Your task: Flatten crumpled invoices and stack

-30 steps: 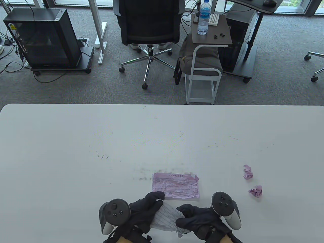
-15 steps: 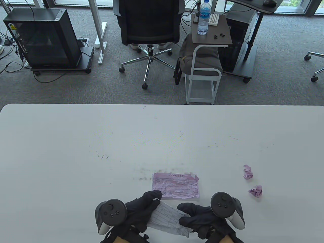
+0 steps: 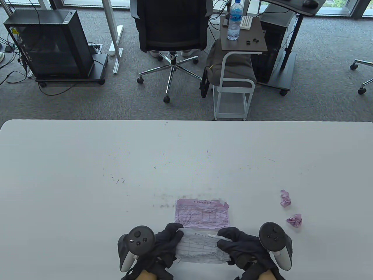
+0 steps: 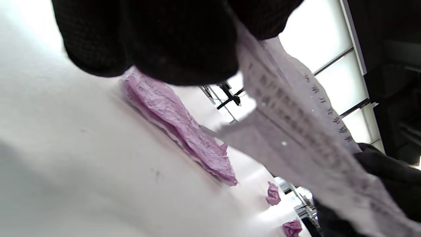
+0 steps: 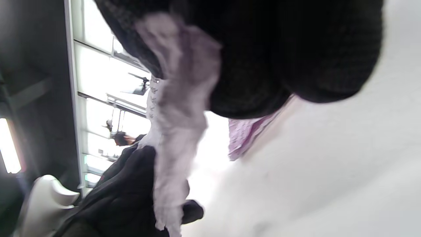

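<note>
Left hand (image 3: 164,243): grips the left end of the wrinkled invoice (image 3: 201,245), fingers curled over its edge.
Right hand (image 3: 240,248): grips the right end of the same sheet, fingers closed on it.
Wrinkled invoice: stretched between both hands at the near table (image 3: 87,175) edge, lifted off the surface in the wrist views.
Flattened stack (image 3: 202,213): pink sheets lying flat just beyond the held sheet.
Crumpled balls: one (image 3: 286,198) to the right, another (image 3: 294,220) nearer, well apart from the hands.

Both hands, left hand (image 3: 164,245) and right hand (image 3: 242,248), wear black knit gloves, each backed by a dark round-faced buttoned tracker with a pale grip.
</note>
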Motion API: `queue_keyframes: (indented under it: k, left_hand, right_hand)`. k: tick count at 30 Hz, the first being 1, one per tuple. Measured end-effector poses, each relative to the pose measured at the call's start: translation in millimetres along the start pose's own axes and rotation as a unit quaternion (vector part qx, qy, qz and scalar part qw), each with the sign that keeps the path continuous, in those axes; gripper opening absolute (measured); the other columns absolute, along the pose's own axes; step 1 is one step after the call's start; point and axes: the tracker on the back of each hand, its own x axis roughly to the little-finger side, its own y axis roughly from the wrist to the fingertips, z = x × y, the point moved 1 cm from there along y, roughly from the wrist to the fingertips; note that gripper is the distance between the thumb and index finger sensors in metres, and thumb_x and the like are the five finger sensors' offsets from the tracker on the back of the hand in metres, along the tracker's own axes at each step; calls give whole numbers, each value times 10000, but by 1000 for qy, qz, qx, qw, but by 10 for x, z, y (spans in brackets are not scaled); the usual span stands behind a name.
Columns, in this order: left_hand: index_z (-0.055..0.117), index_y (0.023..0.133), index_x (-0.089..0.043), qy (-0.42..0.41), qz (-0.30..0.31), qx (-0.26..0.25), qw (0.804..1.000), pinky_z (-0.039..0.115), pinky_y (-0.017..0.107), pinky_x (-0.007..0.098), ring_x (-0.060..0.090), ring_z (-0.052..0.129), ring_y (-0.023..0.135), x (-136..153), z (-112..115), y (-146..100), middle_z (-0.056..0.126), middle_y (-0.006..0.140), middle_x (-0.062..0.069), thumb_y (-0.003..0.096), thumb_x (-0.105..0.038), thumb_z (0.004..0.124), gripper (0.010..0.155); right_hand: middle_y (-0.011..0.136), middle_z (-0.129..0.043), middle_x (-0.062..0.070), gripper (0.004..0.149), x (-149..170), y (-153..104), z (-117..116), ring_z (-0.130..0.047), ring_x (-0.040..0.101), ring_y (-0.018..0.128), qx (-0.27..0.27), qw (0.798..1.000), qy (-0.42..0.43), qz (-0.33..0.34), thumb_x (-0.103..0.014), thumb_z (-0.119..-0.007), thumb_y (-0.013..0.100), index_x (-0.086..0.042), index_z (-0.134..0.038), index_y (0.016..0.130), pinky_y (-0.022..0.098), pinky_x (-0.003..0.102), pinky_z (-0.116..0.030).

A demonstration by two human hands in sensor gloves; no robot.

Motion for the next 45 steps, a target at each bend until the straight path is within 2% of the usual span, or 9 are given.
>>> queue_keyframes:
  k: [3, 6, 9, 11, 13, 18, 26, 31, 45]
  left_hand:
    - [754, 939, -85, 108, 6, 24, 994, 771, 522, 577, 300, 980, 535, -18, 26, 25, 789, 852, 188, 575, -303, 717, 426]
    - [754, 942, -87, 156, -5, 49, 987, 745, 539, 589, 368, 890, 699, -31, 84, 43, 658, 954, 219, 573, -296, 725, 425]
    - [524, 1065, -75, 192, -33, 86, 977, 692, 573, 597, 467, 734, 828, 9, 145, 48, 444, 1038, 253, 578, -303, 734, 578]
    - [401, 1110, -135, 215, -27, 74, 973, 660, 591, 601, 502, 651, 870, -6, 124, 47, 319, 1062, 264, 577, -305, 737, 653]
    - [397, 1114, -269, 226, -10, 64, 972, 625, 609, 604, 546, 555, 903, -52, 100, 41, 214, 1070, 269, 579, -303, 729, 631]
    - [622, 1078, -282, 243, 29, 161, 956, 558, 639, 653, 599, 406, 956, -174, 267, 32, 154, 1101, 249, 578, -337, 740, 516]
    - [295, 1140, -279, 280, -65, 312, 905, 337, 664, 709, 658, 64, 945, -22, 586, 46, -133, 1033, 177, 576, -490, 708, 730]
    - [107, 1083, -310, 320, -113, 353, 872, 238, 642, 715, 630, -52, 916, 62, 642, 51, -161, 1014, 178, 579, -508, 658, 773]
    - [8, 1039, -308, 287, -168, 371, 867, 168, 623, 726, 618, -149, 872, 114, 617, 44, -224, 964, 170, 564, -527, 675, 847]
  right_hand:
    - [503, -986, 99, 426, 15, 15, -65, -990, 196, 273, -3, 996, -81, -27, -276, -846, 496, -96, -728, 864, 183, 349, -894]
    - [481, -983, 84, 419, -14, 28, -168, -983, 186, 257, -17, 987, -152, -41, -285, -841, 497, -91, -738, 854, 174, 346, -890]
    - [473, -987, 82, 417, -13, 41, -264, -988, 184, 250, -20, 976, -207, -58, -289, -841, 495, -87, -745, 847, 169, 344, -894]
    - [474, -988, 83, 416, 6, 49, -291, -990, 188, 251, -20, 971, -228, -70, -286, -841, 494, -83, -747, 845, 169, 347, -895]
    - [478, -987, 84, 415, 28, 54, -303, -991, 193, 256, -22, 967, -241, -76, -284, -840, 494, -84, -748, 845, 173, 352, -895]
    - [484, -991, 89, 411, 75, 45, -292, -996, 202, 264, -23, 965, -245, -87, -283, -842, 492, -88, -753, 843, 179, 359, -898]
    - [552, -985, 115, 402, 60, 49, -333, -999, 236, 333, -21, 961, -270, -57, -284, -845, 484, -121, -765, 842, 227, 386, -900]
    - [607, -974, 145, 403, 58, 54, -326, -999, 262, 380, -11, 956, -286, -57, -280, -852, 476, -127, -772, 840, 258, 404, -899]
    - [650, -951, 158, 422, 121, 25, -195, -988, 271, 424, 33, 935, -343, -89, -233, -864, 454, -125, -764, 849, 289, 415, -893]
